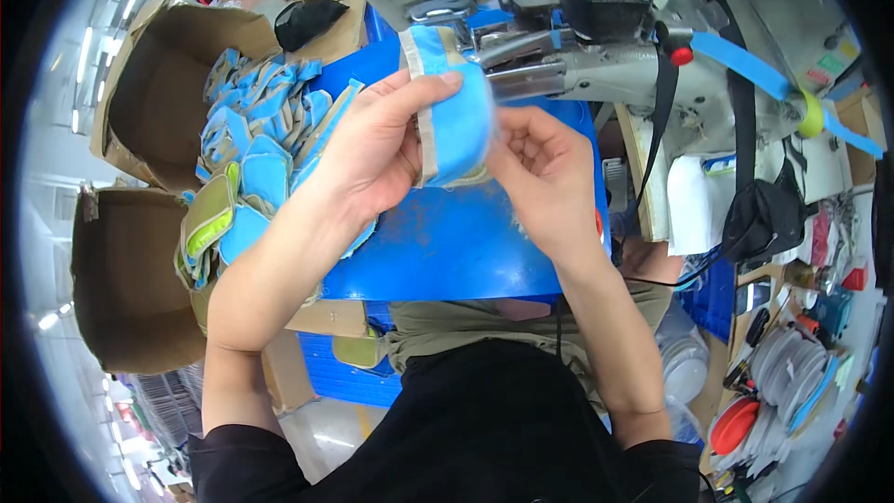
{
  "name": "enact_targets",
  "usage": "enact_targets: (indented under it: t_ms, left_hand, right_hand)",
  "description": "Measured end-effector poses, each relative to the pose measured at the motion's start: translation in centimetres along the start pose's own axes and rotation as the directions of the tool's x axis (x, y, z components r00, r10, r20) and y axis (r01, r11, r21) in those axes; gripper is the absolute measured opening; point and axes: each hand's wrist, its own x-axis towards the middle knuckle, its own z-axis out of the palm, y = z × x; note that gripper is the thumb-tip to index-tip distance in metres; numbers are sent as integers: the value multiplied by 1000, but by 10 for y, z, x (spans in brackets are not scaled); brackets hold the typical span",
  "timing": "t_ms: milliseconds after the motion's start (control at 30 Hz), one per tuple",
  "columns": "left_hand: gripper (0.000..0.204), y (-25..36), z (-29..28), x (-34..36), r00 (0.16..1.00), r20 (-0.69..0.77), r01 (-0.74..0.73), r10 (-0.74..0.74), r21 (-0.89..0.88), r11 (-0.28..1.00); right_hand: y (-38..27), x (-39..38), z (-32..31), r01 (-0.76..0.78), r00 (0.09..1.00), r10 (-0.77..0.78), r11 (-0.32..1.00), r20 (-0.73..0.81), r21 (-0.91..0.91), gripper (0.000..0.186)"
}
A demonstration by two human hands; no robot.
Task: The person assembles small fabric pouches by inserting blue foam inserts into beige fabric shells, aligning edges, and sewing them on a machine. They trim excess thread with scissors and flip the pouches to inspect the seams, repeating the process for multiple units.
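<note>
Pinching the blue fabric piece (461,126) in the left hand (377,135), with that grip closed on its beige-edged side, thumb pressing on the face. Holding it above the blue desk (447,237), near the metal guides (531,79) of the sewing machine (615,70). Curling the right hand (549,168) at the blurred right edge, not being able to tell whether that grip is closing on cloth. Handling well probably by tensioning lightly, smoothing without stretching, aligning edges, and steering clear of the metal.
</note>
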Motion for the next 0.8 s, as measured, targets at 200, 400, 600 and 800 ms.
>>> enact_targets:
  t_ms: [200,400,600,800]
  left_hand:
    - [17,-2,-1,2,1000,5,-25,25,-6,1000]
    - [15,-2,1,1,999,13,-42,42,-22,999]
    - [19,4,2,7,999,33,-23,24,-31,999]
    - [24,-1,3,-5,993,45,-108,105,86,990]
  right_hand:
    - [-2,-2,1,5,1000,-4,999,23,-40,20]
    - [-6,-6,2,12,999,-12,1000,30,-1,22]
    - [-13,0,2,-34,999,32,998,30,52,22]
    - [-19,2,2,-25,999,25,1000,28,-4,23]
